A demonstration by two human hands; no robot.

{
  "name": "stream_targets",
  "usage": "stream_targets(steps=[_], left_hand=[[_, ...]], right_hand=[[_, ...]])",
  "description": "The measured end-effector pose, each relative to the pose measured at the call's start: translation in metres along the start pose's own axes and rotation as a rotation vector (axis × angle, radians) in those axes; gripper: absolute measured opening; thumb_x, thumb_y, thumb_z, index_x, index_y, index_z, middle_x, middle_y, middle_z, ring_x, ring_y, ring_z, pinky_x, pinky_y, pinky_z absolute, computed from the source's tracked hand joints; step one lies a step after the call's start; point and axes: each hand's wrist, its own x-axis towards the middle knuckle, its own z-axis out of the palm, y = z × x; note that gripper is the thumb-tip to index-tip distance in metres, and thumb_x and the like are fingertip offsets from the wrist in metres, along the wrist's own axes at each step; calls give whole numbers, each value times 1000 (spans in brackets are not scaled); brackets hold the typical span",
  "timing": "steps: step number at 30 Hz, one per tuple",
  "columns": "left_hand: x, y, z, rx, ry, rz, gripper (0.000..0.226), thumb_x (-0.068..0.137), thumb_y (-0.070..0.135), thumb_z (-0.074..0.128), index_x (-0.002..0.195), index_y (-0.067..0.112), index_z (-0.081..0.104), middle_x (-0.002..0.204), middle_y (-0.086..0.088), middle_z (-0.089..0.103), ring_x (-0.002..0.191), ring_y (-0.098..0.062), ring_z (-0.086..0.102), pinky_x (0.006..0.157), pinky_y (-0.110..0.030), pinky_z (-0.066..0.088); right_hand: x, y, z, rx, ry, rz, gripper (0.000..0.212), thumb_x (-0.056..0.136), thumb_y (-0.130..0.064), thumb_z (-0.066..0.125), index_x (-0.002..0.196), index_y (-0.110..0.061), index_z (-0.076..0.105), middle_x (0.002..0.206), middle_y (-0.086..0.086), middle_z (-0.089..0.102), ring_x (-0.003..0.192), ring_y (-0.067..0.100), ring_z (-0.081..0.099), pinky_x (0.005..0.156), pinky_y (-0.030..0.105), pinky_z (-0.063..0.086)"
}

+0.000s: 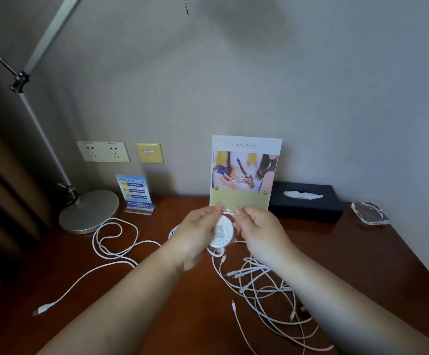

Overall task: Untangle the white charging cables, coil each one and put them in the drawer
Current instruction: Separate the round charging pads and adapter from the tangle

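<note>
The left hand hovers over the tabletop, its grip curled round a round white charger hub printed with a QR code. The right hand has its grip pinching a white cord at the hub's top edge. A desk lamp stands far left. A sign stand is behind the hands, with a dark tissue box beside it. A tangle of white charging cables lies under the right forearm, and a separate looped cable lies near the lamp's base.
</note>
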Motion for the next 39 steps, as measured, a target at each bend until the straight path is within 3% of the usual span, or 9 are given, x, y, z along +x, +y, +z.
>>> stream_targets(steps=[3,6,13,16,21,28,31,35,39], left_hand=[[7,4,2,-61,428,-5,43,100,24,42,59,11,47,41,-1,46,31,-10,42,37,-15,33],[9,6,-3,67,536,-11,42,98,30,45,61,11,48,48,-6,42,37,-13,41,37,-15,31],[-2,8,-15,245,-181,-110,30,80,26,66,96,2,68,77,-13,67,67,-22,62,65,-31,47],[-5,12,-14,278,-167,-89,14,86,11,63,93,1,68,80,-13,68,72,-22,63,65,-29,50],[2,10,-6,-143,131,-32,16,91,9,52,85,0,64,66,-8,70,57,-15,67,47,-21,52],[5,2,13,-500,216,-59,21,94,14,50,100,-3,61,74,-12,69,59,-20,67,54,-27,55],[7,-7,16,-550,218,-84,27,95,19,47,110,-1,59,76,-12,69,61,-20,67,57,-30,56],[-2,2,1,-434,67,-107,17,87,17,53,94,5,64,75,-9,71,65,-18,68,59,-27,56],[-11,30,-26,276,-162,-184,25,70,20,76,92,10,69,72,-4,71,61,-14,66,51,-21,53]], right_hand=[[-15,-2,18,-164,80,-55,44,99,-39,33,61,-18,40,54,-4,43,54,14,43,55,32,33],[-20,-1,27,-130,115,-68,45,99,-39,33,60,-17,38,52,-4,37,49,11,36,49,25,27],[12,-2,-6,145,12,101,45,96,-33,46,55,-16,47,34,-10,39,38,6,36,53,26,34],[12,-3,-15,143,-74,111,44,97,-33,46,57,-14,50,33,-10,36,31,2,32,48,24,31],[0,-4,0,237,-63,163,42,99,-36,39,67,-10,49,45,-1,41,33,6,36,50,27,38],[-16,-1,32,-50,62,75,42,93,-52,39,88,-13,55,81,1,62,79,21,60,66,30,41],[-12,-2,34,-8,64,73,32,93,-44,48,79,-16,53,69,-2,57,64,9,59,55,24,42],[1,-1,6,94,-147,70,24,93,-30,54,70,-20,53,48,-8,45,39,2,38,48,24,32],[9,-6,-35,14,-543,68,15,92,-25,57,81,-14,58,48,-10,38,40,3,32,40,16,26]])
